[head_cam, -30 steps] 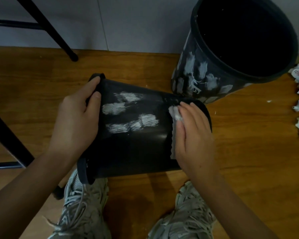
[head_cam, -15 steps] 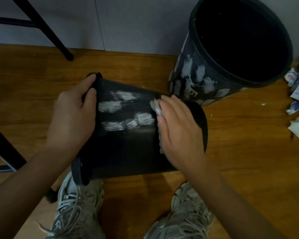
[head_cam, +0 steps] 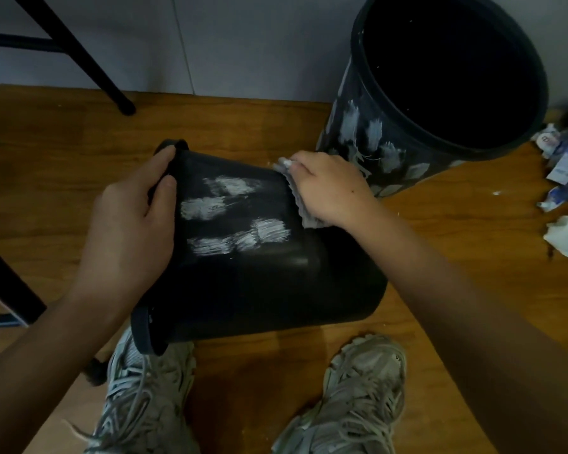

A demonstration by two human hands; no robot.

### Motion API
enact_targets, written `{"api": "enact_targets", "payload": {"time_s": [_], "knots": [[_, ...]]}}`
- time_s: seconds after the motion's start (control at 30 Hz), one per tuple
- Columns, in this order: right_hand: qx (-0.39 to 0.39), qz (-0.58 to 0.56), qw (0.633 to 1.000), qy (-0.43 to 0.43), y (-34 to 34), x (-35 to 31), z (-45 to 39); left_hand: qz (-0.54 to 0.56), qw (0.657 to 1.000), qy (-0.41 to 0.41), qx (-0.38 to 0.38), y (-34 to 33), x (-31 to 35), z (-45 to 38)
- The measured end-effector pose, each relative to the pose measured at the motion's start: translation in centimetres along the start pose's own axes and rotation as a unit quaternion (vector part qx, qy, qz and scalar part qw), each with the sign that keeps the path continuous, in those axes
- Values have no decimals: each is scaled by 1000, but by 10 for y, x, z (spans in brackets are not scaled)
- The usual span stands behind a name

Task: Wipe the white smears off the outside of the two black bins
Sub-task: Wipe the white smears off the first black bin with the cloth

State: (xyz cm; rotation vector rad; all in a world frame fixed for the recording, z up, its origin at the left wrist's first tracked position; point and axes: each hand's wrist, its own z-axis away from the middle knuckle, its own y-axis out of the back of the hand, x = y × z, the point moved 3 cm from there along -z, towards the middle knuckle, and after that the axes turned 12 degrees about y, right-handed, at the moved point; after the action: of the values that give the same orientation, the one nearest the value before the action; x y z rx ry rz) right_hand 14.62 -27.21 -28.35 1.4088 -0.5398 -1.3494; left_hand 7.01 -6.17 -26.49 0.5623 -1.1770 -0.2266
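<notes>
- Head view: the left hand (head_cam: pixel 128 224) grips the rim of the tipped bin (head_cam: pixel 259 273), thumb and fingers curled over the edge, holding it on its side just above the floor (head_cam: pixel 63 158) and the person's shoes (head_cam: pixel 348 398).
- The right hand (head_cam: pixel 328 188) presses a grey cloth (head_cam: pixel 300 208) flat against the bin's wall, fingers bent over the wad near the far upper edge.
- What's new: a second ago that hand sat lower on the wall, nearer the base; now it has swept up and away, toward the far side.
- Three patches of white smears (head_cam: pixel 233 214) on this bin look much as they did, so the stroke has passed beside them, not over them.
- Judgement: the wipe is under way but barely started on this face; the next pass needs to come back left across the patches.
- The second bin (head_cam: pixel 407 152) stands upright just behind, right of the cloth hand, its outer wall thick with white marks, untouched.
- Crumpled paper scraps (head_cam: pixel 564 237) lie at the right edge of the floor.
</notes>
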Motion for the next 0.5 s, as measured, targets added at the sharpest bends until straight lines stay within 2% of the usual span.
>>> {"api": "enact_targets", "payload": {"time_s": [0.1,0.2,0.3,0.5], "knots": [[19,8,1000,14,-2,1,0,6,1000,10,10,-2,1,-1],[125,62,988,65,-8,-10,34,0,1000,11,18,-2,1,-3],[200,60,974,85,-21,-20,82,-8,1000,3,16,-2,1,-5],[216,65,971,80,-23,-15,97,-2,1000,-2,-5,0,-1,-1]]}}
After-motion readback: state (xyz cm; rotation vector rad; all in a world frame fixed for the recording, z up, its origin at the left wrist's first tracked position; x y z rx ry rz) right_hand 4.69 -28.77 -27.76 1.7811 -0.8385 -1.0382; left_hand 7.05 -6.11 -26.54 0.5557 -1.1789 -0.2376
